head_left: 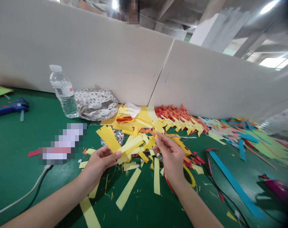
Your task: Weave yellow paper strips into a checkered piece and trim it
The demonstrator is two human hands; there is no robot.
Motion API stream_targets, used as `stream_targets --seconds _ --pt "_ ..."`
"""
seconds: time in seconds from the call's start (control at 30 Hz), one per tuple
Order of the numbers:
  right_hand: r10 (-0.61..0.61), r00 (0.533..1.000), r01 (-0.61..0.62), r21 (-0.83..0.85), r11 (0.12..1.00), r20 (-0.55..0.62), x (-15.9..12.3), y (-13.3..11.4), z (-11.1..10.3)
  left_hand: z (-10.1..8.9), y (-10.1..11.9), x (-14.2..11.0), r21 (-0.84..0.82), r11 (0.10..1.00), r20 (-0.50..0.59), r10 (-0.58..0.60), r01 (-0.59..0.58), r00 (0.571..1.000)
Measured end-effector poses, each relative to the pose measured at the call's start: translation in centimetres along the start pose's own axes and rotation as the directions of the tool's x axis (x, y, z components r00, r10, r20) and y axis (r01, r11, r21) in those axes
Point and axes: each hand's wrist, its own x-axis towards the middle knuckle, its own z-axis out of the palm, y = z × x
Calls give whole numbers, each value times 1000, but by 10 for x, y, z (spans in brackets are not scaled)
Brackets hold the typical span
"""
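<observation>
My left hand (102, 160) pinches folded yellow paper strips (110, 139) between thumb and fingers. One paler strip reaches from them toward my right hand (171, 156). That hand's thumb and fingertips are closed on a small piece of yellow paper (159, 128); whether it joins the left hand's strips I cannot tell. Below the right hand, scissors show a yellow handle loop (191, 175), partly hidden by the wrist. A yellow glue gun (182, 144) lies just behind it. Loose pale strips (128, 189) and scraps lie under both hands.
At the back left stand a water bottle (64, 95) and a patterned cloth bundle (96, 103). Woven red and yellow paper pieces (174, 115) lie along the white partition (98, 53). Left are a pixelated phone-like object (63, 142) on a cable and a blue glue gun (13, 106).
</observation>
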Motion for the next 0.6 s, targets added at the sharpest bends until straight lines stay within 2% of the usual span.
stream_targets --seconds 0.1,0.23,0.4,0.47,0.6 --pt "-28 999 29 -25 999 31 -4 -1 3 1 -1 -1 63 998 9 -2 2 1000" --pt "-64 993 68 -37 997 102 -9 -2 4 -1 -2 0 65 998 25 -16 15 1000" --pt "-223 953 254 -143 957 204 -16 -6 6 0 -4 0 144 990 34 2 -7 999" --pt "-296 919 361 -253 898 261 -19 -7 7 1 -4 -1 189 981 65 25 -37 998" --pt "-430 820 566 -427 705 378 -21 -4 8 5 -2 -4 204 978 72 32 -46 997"
